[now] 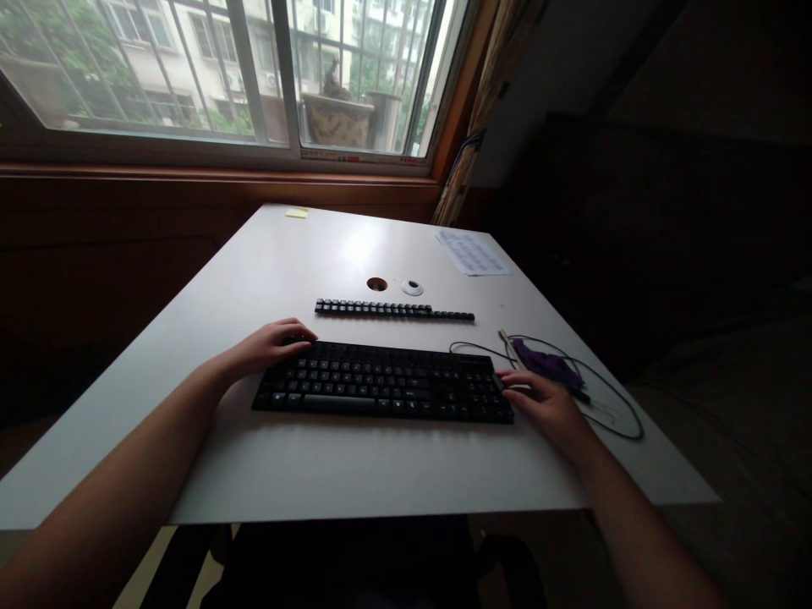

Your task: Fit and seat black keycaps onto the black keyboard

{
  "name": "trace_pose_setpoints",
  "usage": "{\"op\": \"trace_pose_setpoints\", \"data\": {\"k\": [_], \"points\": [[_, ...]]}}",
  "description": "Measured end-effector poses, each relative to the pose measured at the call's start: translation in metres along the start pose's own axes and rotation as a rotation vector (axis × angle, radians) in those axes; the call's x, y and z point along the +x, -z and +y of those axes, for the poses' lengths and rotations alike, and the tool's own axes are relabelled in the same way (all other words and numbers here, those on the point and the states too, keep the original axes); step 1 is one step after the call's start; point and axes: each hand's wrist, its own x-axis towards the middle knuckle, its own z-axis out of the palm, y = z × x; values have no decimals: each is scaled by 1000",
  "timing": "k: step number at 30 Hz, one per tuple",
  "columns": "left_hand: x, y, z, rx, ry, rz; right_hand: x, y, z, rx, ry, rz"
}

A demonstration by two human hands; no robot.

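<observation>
A black keyboard point(381, 385) lies on the white table in front of me. Its upper rows look darker, as if bare of keycaps, while the lower rows carry theirs. My left hand point(279, 342) holds the keyboard's far left corner, fingers curled over the edge. At the right end, my right hand point(539, 402) grips the keyboard's side with thumb and fingers close together; the fingertips partly hide that edge. Just beyond the keyboard, loose black keycaps point(381, 309) stand lined up in rows.
Right of the keyboard lie a purple cloth point(545, 362), a thin light-coloured stick point(507, 347) and a looped black cable point(625, 402). Farther back are a round hole point(376, 285), a white ring-shaped cover point(412, 288), printed sheets point(473, 254) and a yellow note point(297, 213). A window is behind the table.
</observation>
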Motion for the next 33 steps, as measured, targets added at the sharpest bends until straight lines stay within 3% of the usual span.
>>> {"op": "trace_pose_setpoints", "data": {"k": [15, 33], "points": [[0, 0, 3, -1, -2, 7, 2, 9, -3, -165, 142, -84], [0, -1, 1, 0, 4, 4, -2, 6, -18, -584, 449, -52]]}}
